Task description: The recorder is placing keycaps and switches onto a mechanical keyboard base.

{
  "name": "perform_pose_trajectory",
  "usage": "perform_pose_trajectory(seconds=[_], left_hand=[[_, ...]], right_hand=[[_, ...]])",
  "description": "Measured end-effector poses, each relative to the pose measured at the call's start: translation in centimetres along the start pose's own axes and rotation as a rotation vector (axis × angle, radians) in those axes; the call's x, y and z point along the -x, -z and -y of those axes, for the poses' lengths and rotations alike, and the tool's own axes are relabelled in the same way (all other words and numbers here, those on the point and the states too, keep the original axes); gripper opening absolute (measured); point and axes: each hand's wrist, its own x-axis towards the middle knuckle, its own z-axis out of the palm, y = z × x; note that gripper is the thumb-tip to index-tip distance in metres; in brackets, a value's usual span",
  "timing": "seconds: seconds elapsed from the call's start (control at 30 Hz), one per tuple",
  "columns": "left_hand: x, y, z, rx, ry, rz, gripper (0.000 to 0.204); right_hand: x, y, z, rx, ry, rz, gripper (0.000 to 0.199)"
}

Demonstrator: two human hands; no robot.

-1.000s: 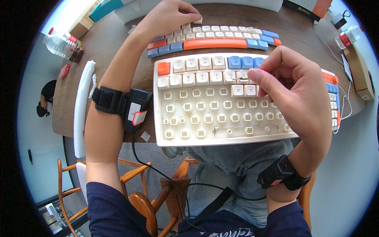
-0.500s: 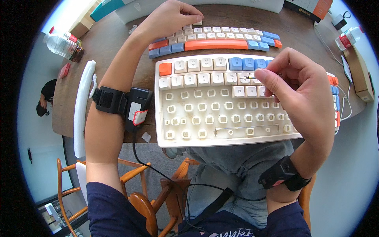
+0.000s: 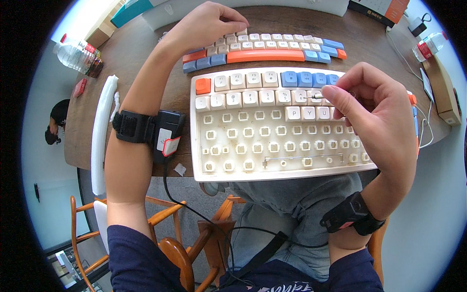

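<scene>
A white keyboard (image 3: 282, 171) lies in front of me. Its upper two rows carry cream, blue and orange keycaps, and three more cream caps show in the row below; the lower sockets are bare. My right hand (image 3: 372, 114) hovers over its upper right part, pinching a slim tool with a thin metal tip (image 3: 316, 96) that points left. Beyond the keyboard, loose keycaps stand in rows around a long orange spacebar cap (image 3: 265, 56). At the far left end of these rows my left hand (image 3: 214, 24) is closed, thumb and forefinger on a cream keycap (image 3: 242, 32).
A white foam strip (image 3: 103, 136) lies along the table's left side. Clear bottles (image 3: 73, 57) stand at the far left, another bottle (image 3: 432, 46) at the far right. Cables (image 3: 408, 63) and a cardboard box (image 3: 440, 82) are on the right. A wire runs between my wrist devices.
My left fingers have shifted slightly down with the cream keycap, closer to the loose rows. My right hand and its tool have moved a little to the right.
</scene>
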Motion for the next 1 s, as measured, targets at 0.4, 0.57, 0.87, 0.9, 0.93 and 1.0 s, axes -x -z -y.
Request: perform_pose_trajectory(seconds=[0.4, 0.57, 0.87, 0.9, 0.93, 1.0], left_hand=[[0.1, 0.2, -0.6, 0.046, -0.012, 0.041, 0.028], [0.7, 0.8, -0.6, 0.010, -0.090, -0.065, 0.031], [5.0, 1.5, -10.6, -0.001, -0.377, 0.218, 0.059], [4.9, 1.5, -11.1, 0.030, -0.371, 0.301, 0.066], [5.0, 1.1, -11.2, 0.067, -0.362, 0.318, 0.067], [4.7, 0.1, -11.0, 0.114, -0.362, 0.329, 0.068]], right_hand=[[0.6, 0.2, 0.6, 0.068, 0.021, -0.013, 0.015], [0.9, 0.0, 1.0, 0.056, 0.010, 0.021, 0.014], [1.0, -0.8, 1.1, 0.063, 0.041, -0.006, 0.014], [1.0, -1.1, 1.2, 0.065, 0.076, -0.024, 0.014], [1.1, -1.3, 1.4, 0.060, 0.076, -0.020, 0.014], [1.1, -1.4, 1.7, 0.053, 0.031, -0.030, 0.015]])
